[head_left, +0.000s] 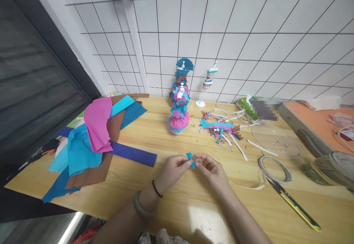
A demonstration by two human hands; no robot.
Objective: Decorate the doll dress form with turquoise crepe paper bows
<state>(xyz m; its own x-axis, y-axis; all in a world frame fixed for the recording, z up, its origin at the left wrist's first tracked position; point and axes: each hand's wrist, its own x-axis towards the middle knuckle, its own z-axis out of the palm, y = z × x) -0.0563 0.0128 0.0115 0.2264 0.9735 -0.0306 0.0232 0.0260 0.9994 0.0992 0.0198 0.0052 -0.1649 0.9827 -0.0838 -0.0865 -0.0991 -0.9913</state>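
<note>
Between my fingertips is a small blue crepe paper bow (189,155), pinched at its middle and fanned out at the top. My left hand (177,168) grips it from the left with thumb and forefinger. From the right, my right hand (208,167) pinches it the same way, its other fingers curled. Just beyond my hands stands a miniature dress form (179,120) in a ruffled pink and blue paper dress. Behind it is a second figure (184,66) with a blue fan-shaped top. A barer white dress form (208,83) on a stand is to the right.
Crepe paper sheets (98,126) pile at the left, near dark-handled scissors (41,151). Paper scraps (217,126) lie right of centre. A tape roll (275,169), a yellow-handled cutting tool (295,207), a glass jar (330,168) and an orange-lined tray (309,120) are at the right.
</note>
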